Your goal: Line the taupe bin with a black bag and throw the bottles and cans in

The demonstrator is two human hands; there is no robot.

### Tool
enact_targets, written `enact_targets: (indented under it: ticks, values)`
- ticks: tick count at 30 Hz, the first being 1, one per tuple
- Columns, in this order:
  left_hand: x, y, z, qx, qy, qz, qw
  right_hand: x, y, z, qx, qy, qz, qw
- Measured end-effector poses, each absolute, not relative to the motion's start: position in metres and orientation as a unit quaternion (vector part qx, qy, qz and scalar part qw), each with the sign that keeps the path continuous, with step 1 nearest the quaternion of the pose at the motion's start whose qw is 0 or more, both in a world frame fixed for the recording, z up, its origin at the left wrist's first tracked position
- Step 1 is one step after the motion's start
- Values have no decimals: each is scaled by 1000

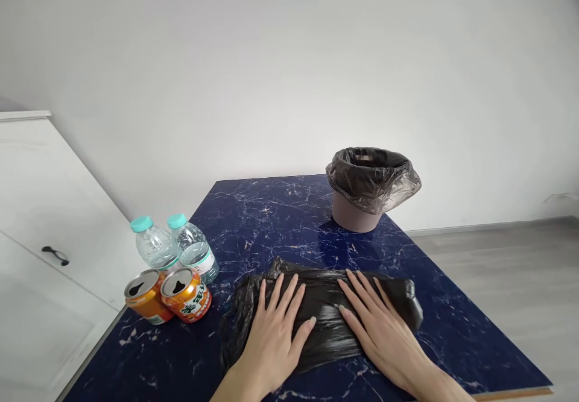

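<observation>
A crumpled black plastic bag (322, 296) lies flat on the dark blue marble-patterned table (271, 215), near its front edge. My left hand (274, 329) rests palm down on the bag's left half, fingers spread. My right hand (377, 323) presses flat on the right half, fingers spread and pointing up-left. Neither hand grips anything. A small pinkish bin (357, 212) lined with a black bag (373, 176) stands at the table's far right, beyond my hands.
Two orange drink cans (147, 296) (186, 293), opened on top, sit at the table's left edge, with two clear water bottles (154, 244) (192, 246) with teal caps behind them. A white cabinet (40, 221) stands to the left. Grey floor (497, 269) lies right of the table.
</observation>
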State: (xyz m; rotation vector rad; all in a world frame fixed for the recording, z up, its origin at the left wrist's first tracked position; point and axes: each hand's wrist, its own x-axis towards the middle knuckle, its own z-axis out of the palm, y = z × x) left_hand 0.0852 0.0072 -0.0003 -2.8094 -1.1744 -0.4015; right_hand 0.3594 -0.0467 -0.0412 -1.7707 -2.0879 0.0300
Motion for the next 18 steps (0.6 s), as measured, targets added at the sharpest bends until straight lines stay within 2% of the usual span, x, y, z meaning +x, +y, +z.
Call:
enact_targets:
  ticks: [12, 15, 18]
  values:
    - [54, -2, 8, -910, -390, -130, 61, 376, -43, -43, -643, -742, 37, 185]
    - [43, -19, 13, -916, -370, -125, 92, 383, -35, -38, -621, -760, 51, 188]
    - [30, -37, 10, -928, -309, -136, 155, 385, -38, -31, -611, -758, 23, 226]
